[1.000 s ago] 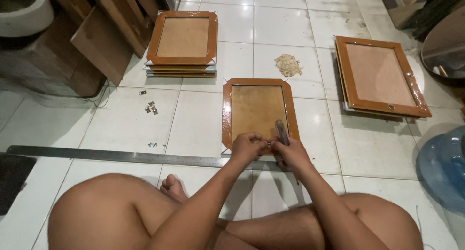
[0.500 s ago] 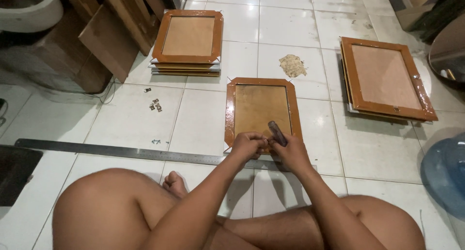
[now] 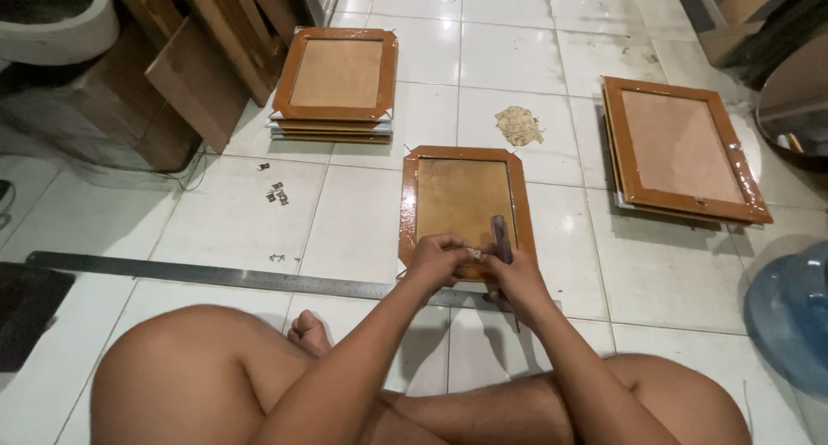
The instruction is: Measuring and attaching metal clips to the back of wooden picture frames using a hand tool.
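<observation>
At the centre of the frame the left hand pinches a small metal clip on the near edge of the picture frame on the floor, while the right hand, now drawn closer, grips a dark tool raised beside it.

Even, fairly bright indoor light falls from above. The white floor tiles beyond the hands shine with soft glare, and the plastic wrap on the frame under the hands glints along its edge. Short, soft shadows sit below the left hand and right hand. The far left corner is dim. Focus is sharp throughout; straight lines bow slightly near the edges.
</observation>
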